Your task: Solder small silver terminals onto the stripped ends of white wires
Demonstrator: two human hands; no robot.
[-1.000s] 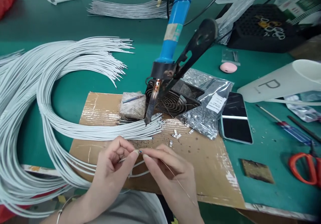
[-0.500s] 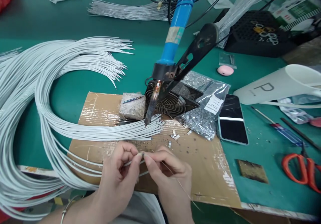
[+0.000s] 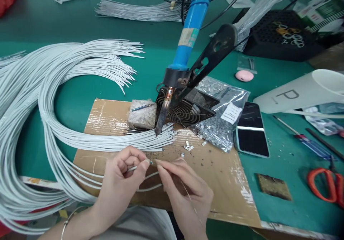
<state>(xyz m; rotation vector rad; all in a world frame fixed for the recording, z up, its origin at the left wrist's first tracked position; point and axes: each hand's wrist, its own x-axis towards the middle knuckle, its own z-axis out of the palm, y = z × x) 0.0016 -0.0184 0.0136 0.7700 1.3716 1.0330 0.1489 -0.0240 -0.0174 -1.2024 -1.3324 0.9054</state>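
Pinching a white wire (image 3: 131,168) over the cardboard (image 3: 223,186), toward its front edge.
Gripping it with left hand (image 3: 120,186) fingers closed, lining up nearly-touching right hand (image 3: 186,193) fingers beside the tip; not making out any hold on the thin strand (image 3: 198,215) there. Having open cardboard to the right, but crowding the wire bundle (image 3: 113,141) ahead. Losing part of the wire behind knuckles, scissors (image 3: 332,188) off the right edge.

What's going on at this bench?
A person's left hand pinches a thin white cable near its end. The right hand has its fingertips close by, a thin pale wire trailing from its grip. Beyond them, a blue-handled soldering iron sits in a black holder, its tip appearing over a bundle of white cables on brown cardboard.
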